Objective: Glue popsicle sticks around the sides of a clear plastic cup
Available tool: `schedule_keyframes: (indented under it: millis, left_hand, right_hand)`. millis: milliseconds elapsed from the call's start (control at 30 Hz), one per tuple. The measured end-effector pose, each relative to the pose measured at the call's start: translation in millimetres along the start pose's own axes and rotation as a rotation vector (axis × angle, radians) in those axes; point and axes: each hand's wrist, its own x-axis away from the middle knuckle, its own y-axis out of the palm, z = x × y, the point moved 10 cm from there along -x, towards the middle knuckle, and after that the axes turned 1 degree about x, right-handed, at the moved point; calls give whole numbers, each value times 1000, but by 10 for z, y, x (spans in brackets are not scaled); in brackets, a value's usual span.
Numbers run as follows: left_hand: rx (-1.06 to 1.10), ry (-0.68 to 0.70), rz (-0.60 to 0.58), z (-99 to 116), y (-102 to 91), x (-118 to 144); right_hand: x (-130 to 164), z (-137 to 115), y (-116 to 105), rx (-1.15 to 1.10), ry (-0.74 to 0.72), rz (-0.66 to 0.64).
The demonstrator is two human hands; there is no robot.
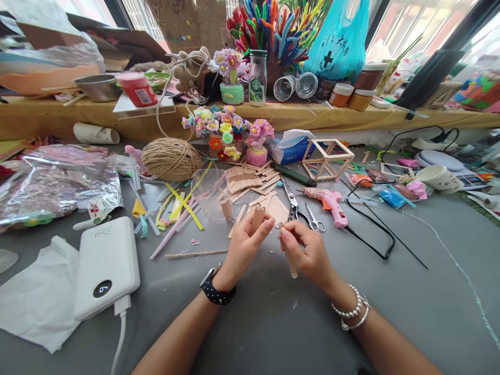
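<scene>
Wooden stick, left of the pink glue gun, pinched in your right grip, ends poking out; your left grip clasps a wood piece.

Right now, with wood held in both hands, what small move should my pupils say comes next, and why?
Probably bring the stick in the right hand against the wooden piece in the left hand to compare their fit: the two are held close but apart, and the pink glue gun lies on the table, in neither hand.
</scene>
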Motion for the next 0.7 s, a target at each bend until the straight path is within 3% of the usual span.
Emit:
schedule_keyframes:
  millis: [367,500,700]
  left_hand:
    - [-417,158,53,119,-19,-7]
    - [-444,146,-15,104,43,-15]
    - [-462,126,44,80,5,-6]
  right_hand:
    - [-28,-5,69,116,-36,-35]
    - [-30,71,77,116,34,-69]
    - [-42,63,67,289,-14,-25]
